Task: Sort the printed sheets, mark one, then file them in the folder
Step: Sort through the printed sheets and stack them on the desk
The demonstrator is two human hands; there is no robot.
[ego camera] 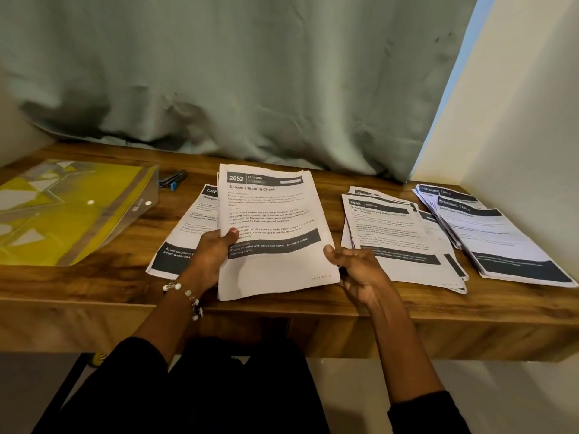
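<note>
A sheaf of printed sheets held over the table by both hands.

The sheaf (272, 233) is gripped at its left edge by the left hand (210, 255), thumb on top; its lower right edge is touched by the loosely curled right hand (357, 267). Its long axis runs away from the person, heading at the far end. More sheets (398, 239) lie on the table (94, 277) to the right, and a yellow folder (62, 211) lies far left.
</note>
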